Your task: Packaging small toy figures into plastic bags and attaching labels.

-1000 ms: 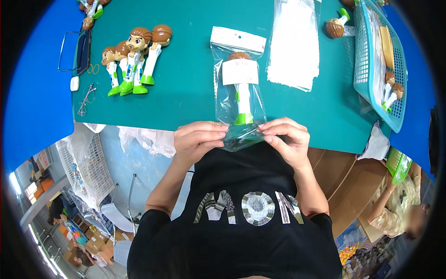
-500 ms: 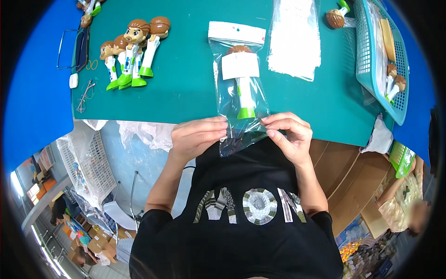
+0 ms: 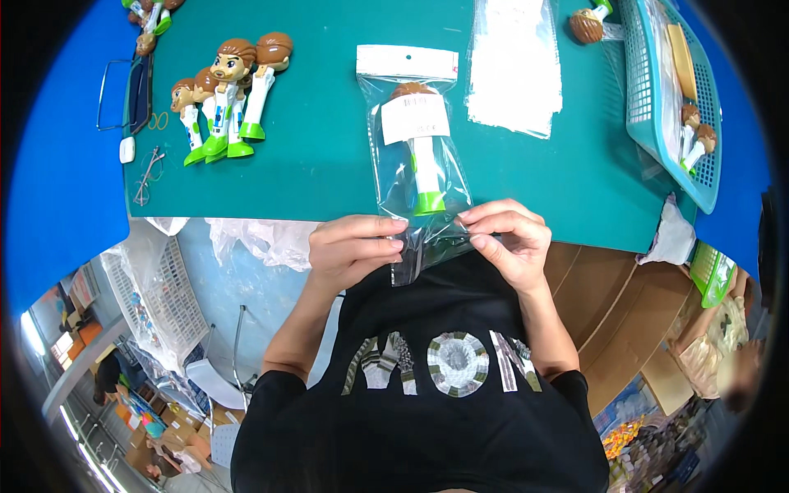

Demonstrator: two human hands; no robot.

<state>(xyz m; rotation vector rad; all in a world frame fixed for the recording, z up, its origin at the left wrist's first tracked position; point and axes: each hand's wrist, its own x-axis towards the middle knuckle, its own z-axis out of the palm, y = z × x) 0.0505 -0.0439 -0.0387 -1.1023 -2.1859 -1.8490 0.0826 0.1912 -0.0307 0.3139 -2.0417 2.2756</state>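
Note:
A clear plastic bag [image 3: 389,185] with a white header strip lies at the table's front edge, its lower end reaching past the edge. Inside it is a toy figure [image 3: 426,172] with brown hair, a white body and a green base, its back half covered by a white label [image 3: 415,117]. My left hand [image 3: 352,251] pinches the bag's lower left corner between thumb and fingers. On the other side, my right hand [image 3: 511,240] grips the lower right corner the same way. The bag's bottom flap is creased between the two hands.
Several similar figures [image 3: 233,62] stand grouped on the green table [image 3: 320,156] at left. A stack of clear bags [image 3: 514,66] lies behind, right of centre. A blue basket [image 3: 641,90] holding figures sits at far right. Glasses [image 3: 148,175] rest near the left edge.
Both hands keep hold of the bag. Its header end has shifted slightly left and down, and the lower flap is bent more toward the left hand.

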